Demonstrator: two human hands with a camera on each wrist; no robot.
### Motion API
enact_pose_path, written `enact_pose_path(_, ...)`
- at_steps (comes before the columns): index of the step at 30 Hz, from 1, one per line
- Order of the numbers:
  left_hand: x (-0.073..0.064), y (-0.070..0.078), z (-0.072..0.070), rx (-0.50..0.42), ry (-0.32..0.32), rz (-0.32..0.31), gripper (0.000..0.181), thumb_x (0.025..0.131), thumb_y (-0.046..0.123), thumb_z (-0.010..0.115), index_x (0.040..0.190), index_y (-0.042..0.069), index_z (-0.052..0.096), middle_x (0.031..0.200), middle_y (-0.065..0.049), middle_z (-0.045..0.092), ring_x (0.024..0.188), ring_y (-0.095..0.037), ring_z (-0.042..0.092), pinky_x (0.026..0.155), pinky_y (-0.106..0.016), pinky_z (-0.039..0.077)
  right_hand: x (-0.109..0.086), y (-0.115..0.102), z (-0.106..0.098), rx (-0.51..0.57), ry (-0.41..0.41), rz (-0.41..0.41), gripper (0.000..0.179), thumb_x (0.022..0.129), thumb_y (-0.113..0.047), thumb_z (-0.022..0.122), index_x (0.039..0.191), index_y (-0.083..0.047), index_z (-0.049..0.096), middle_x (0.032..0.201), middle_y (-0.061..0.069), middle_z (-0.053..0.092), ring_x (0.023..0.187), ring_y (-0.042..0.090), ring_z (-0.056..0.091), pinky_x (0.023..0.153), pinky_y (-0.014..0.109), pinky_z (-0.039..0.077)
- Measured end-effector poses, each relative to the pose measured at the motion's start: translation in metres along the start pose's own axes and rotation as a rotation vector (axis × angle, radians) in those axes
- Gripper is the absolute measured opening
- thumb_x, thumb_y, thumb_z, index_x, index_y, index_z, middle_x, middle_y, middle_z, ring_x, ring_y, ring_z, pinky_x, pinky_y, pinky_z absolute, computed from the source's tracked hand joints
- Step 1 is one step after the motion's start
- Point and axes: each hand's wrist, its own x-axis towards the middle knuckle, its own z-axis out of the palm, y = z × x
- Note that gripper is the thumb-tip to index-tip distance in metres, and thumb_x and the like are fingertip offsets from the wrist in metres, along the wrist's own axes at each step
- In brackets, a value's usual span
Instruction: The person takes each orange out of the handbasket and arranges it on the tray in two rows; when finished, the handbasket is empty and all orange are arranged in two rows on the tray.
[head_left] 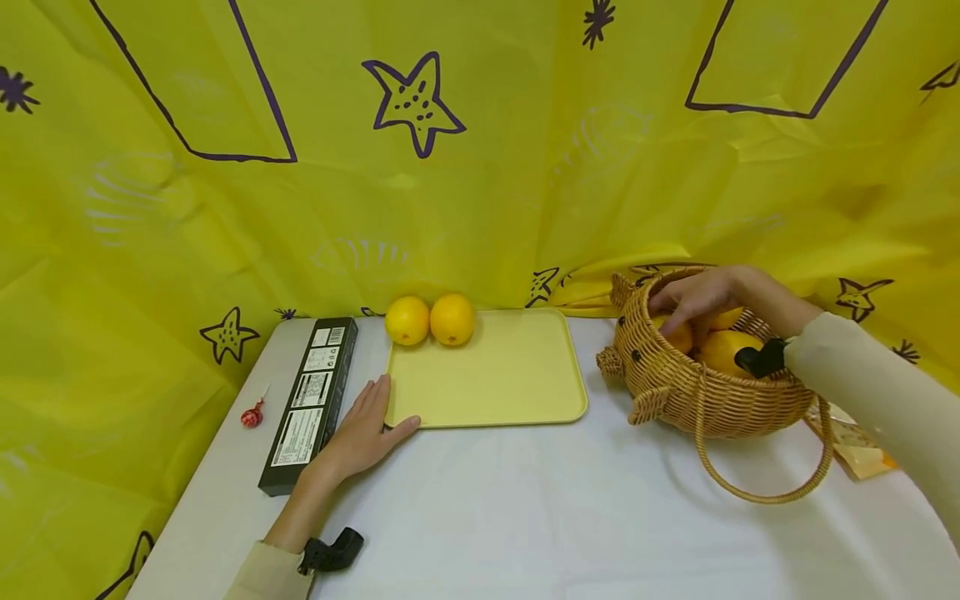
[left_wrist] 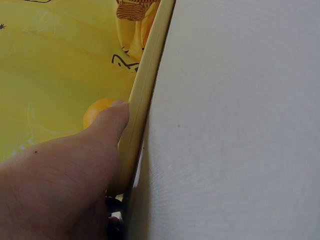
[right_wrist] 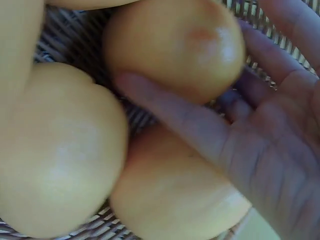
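Note:
My right hand (head_left: 697,300) reaches down into a pig-faced wicker basket (head_left: 675,400). In the right wrist view its thumb and fingers curl round one orange (right_wrist: 175,45), among other oranges (right_wrist: 60,150) in the basket; some fingers are hidden behind the fruit. My left hand (head_left: 367,437) rests at the near-left corner of a pale yellow tray (head_left: 495,375). Its fingers lie straight along the left side, and the thumb touches the front rim. Two oranges (head_left: 452,319) sit side by side at the tray's back left corner.
Left of the tray lies a long black box (head_left: 307,400) with white labels. Beyond it is a red-wrapped lollipop (head_left: 252,414). The basket's handle (head_left: 765,498) hangs over its front. A packet (head_left: 862,458) lies partly hidden right of the basket. A yellow cloth (head_left: 495,208) hangs behind the table.

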Motion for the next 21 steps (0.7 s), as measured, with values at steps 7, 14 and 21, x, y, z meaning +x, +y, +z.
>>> enact_pose_path(7,-0.0006,0.0009,-0.0015,-0.002,-0.007,-0.007,0.098,0.095,0.06,0.047,0.154,-0.002,-0.001,0.163,-0.019,-0.001,0.152,-0.038,0.0,0.123,-0.056,0.008,0.0031,0.0104,0.0032,0.046,0.028,-0.04,0.07,0.095,-0.014,0.059,0.15,0.005,0.019,0.153,0.029,0.023,0.12,0.023,0.053,0.094,0.044,0.053)
enact_pose_path(14,-0.0011,0.0013,-0.0025,-0.005,0.016,-0.005,0.098,0.095,0.06,0.046,0.154,-0.001,0.0,0.163,-0.02,0.0,0.152,-0.039,0.0,0.123,-0.056,0.008,0.0041,0.0109,0.0005,0.043,0.053,-0.072,0.069,0.093,-0.012,0.062,0.148,0.005,0.024,0.149,0.025,0.034,0.119,0.021,0.055,0.094,0.042,0.054)
enact_pose_path(21,-0.0043,0.0018,0.0,-0.019,0.02,-0.003,0.099,0.094,0.061,0.048,0.154,-0.002,0.001,0.163,-0.02,0.001,0.151,-0.039,0.001,0.122,-0.057,0.008,-0.0022,0.0107,0.0012,0.058,0.064,-0.098,0.051,0.095,-0.012,0.06,0.138,0.006,0.039,0.125,0.011,0.057,0.107,0.021,0.061,0.09,0.044,0.055)
